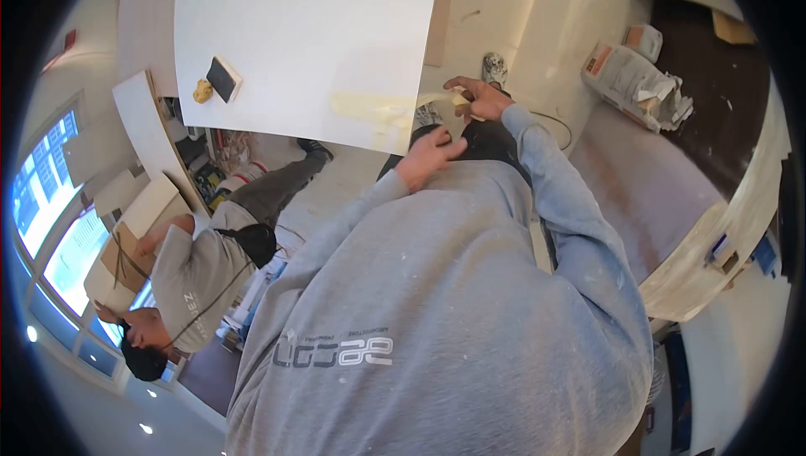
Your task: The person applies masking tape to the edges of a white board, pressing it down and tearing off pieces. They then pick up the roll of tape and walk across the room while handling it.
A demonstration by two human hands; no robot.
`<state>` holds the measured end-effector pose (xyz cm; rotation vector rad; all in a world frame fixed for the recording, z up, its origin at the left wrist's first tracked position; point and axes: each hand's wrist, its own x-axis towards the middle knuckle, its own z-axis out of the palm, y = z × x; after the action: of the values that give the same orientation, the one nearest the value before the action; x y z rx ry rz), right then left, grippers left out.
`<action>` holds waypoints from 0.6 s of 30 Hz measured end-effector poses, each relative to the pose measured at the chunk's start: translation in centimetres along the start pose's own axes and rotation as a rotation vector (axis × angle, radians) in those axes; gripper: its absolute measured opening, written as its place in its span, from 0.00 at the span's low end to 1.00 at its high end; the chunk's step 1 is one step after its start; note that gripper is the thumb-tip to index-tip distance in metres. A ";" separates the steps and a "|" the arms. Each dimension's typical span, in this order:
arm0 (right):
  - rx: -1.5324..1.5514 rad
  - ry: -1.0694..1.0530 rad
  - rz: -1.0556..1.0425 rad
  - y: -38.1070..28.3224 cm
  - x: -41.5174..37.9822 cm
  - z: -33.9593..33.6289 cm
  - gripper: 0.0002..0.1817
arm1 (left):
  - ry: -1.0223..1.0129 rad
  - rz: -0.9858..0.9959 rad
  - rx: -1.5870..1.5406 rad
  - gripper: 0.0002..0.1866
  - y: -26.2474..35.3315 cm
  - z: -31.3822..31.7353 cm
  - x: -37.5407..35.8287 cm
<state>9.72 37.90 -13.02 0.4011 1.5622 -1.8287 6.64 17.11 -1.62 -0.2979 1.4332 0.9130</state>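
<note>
We've got the right hand (485, 102) pinching a pale-yellow strip (460, 102), tape-like, just off the right edge of the white panel (294, 28). Left hand (428, 158) half-curled nearby; we can't tell if it holds anything. Yellowish band (361, 105) at the panel's near corner; black-faced block (223, 80) beside a crumpled yellow lump (202, 91), panel's left side.

From over here I make out a torn paper bag (625, 78) at right, a smaller package (645, 40) just beside it, and at left a co-worker (191, 280) near bright windows (50, 183).
</note>
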 end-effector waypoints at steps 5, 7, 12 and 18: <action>0.005 -0.069 0.073 -2.1 -1.7 -0.9 0.34 | 0.264 0.143 -0.525 0.39 -1.3 1.4 5.4; 0.029 -0.107 0.040 -1.3 -1.7 -1.1 0.33 | 0.285 0.212 -0.611 0.27 -1.7 1.7 7.4; -0.063 -0.069 0.113 -1.2 -1.6 -1.3 0.27 | 0.483 0.297 -0.597 0.14 -2.8 3.9 9.5; -0.416 -0.018 0.100 -4.3 -1.8 0.0 0.20 | 0.719 0.367 -0.686 0.14 -2.8 5.0 10.7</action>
<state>8.10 38.60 -8.65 0.2604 1.8202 -1.3805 10.87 22.52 -11.62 -0.9709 1.8121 1.7104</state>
